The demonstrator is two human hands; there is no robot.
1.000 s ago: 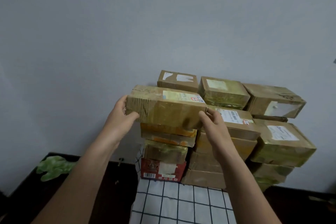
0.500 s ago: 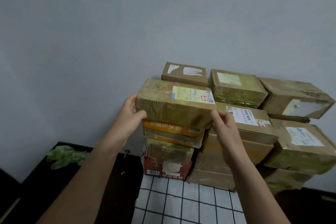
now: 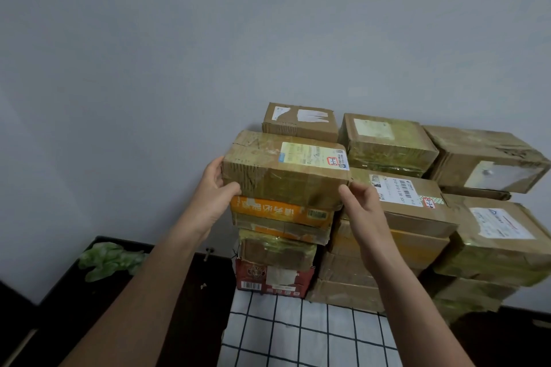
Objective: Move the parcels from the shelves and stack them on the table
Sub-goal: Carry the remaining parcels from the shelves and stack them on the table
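Fingers (image 3: 215,165) of our left hand (image 3: 213,199) are curled round the left end of the parcel (image 3: 283,173), with the thumb pressed on its front face near the lower corner. Our right hand (image 3: 362,211) holds the opposite end. Its thumb and fingertips pinch the lower right corner, but how far they reach behind that end we cannot see, because a neighbour parcel (image 3: 408,199) with a white label stands just beside it. Both hands have hold of this one parcel and nothing else.

The parcel lies with its long axis from left to right, across our view. It is between the two hands, a little beyond the fingers toward the wall (image 3: 149,68). Neither hand is nearer; each has one end.

It is on top of the left column of the stack (image 3: 372,262), directly over the orange box (image 3: 280,213), on the table (image 3: 185,292) with the checked cloth (image 3: 298,334). Whether it rests fully on the orange box or hangs just above it, we cannot tell. Its left end stands out slightly past the box below. We judge that the next move is to settle it square and then draw the hands outward along this axis.
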